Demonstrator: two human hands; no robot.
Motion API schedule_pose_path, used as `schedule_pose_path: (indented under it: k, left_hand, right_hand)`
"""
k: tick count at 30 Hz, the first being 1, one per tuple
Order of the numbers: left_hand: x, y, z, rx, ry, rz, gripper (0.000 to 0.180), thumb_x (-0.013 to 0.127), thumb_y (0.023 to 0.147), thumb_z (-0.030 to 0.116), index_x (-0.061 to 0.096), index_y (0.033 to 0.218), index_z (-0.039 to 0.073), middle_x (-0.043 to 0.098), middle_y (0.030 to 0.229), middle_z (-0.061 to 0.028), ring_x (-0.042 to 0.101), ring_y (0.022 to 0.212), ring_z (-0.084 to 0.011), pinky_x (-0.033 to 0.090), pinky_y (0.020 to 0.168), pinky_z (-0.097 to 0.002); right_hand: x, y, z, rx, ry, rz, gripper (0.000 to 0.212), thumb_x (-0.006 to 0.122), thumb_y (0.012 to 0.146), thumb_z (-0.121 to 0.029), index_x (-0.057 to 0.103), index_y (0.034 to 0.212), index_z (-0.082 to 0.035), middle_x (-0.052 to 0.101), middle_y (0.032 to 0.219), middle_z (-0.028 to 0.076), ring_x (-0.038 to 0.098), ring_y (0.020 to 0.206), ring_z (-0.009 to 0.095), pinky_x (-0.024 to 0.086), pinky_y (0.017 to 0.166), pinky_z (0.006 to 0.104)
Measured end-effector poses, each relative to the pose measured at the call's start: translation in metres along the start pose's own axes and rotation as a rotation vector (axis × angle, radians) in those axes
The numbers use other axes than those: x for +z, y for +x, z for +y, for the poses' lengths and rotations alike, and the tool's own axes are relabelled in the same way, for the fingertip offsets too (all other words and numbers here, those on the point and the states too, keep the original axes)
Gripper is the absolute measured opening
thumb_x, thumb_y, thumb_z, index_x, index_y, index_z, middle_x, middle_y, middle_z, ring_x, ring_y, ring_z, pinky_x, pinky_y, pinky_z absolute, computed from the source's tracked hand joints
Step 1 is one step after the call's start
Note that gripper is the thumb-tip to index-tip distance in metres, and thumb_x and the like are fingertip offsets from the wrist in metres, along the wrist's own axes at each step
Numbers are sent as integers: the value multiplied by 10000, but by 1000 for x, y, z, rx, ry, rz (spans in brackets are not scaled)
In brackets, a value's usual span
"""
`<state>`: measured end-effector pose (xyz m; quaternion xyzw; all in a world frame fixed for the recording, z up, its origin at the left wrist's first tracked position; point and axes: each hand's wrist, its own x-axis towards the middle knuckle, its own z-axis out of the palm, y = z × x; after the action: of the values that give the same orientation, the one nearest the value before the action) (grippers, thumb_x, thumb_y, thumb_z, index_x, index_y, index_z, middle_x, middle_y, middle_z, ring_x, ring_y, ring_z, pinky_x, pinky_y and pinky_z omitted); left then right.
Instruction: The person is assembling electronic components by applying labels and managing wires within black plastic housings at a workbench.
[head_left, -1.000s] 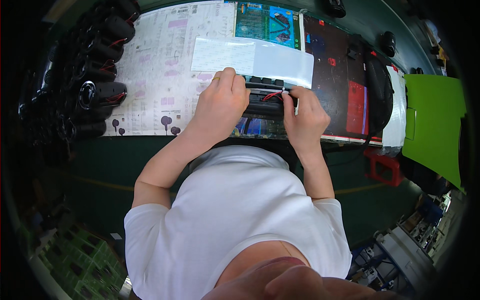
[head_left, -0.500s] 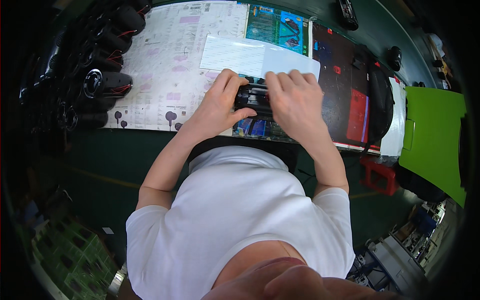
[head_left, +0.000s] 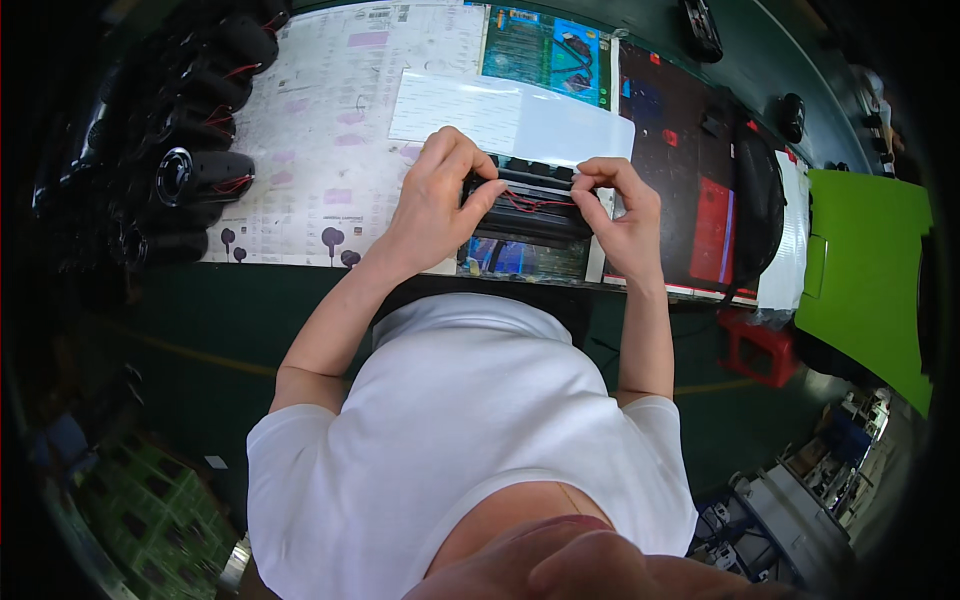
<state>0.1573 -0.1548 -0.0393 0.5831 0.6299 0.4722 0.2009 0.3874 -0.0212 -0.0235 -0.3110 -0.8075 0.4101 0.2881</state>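
A long black plastic casing (head_left: 535,222) lies across the near edge of the workbench, thin red wires (head_left: 540,204) running along its open top. My left hand (head_left: 432,208) is closed at the casing's left end, thumb and forefinger brought together by its upper edge. At the opposite end my right hand (head_left: 628,215) pinches the upper edge between thumb and fingertips. Whether the fingertips grip a separate thin strip there is too small to tell. Just beyond both hands lies a white sheet (head_left: 460,108), its right part plain and glossy.
Several black cylindrical housings (head_left: 205,178) with red wires crowd the bench's left side. To the right are a black bag-like item (head_left: 765,205), a bright green panel (head_left: 865,270) and a red stool (head_left: 758,348). Another black device (head_left: 700,30) lies at the far right.
My right hand has moved right, off the casing's middle to its right end, and its fist has become a pinch. The red wires now show. My left hand stays at the left end.
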Motion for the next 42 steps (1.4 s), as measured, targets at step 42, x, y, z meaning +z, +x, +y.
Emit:
schedule_pose_path:
  k: [42]
  left_hand:
    - [9, -23, 29, -65, 164, 36, 167, 814, 888, 39, 647, 890, 29, 544, 1177, -144, 536, 1127, -315, 461, 961, -417]
  right_hand:
    - [18, -39, -29, -146, -451, 111, 196, 815, 848, -14, 700, 1000, -55, 722, 914, 84, 693, 748, 275, 548, 637, 403]
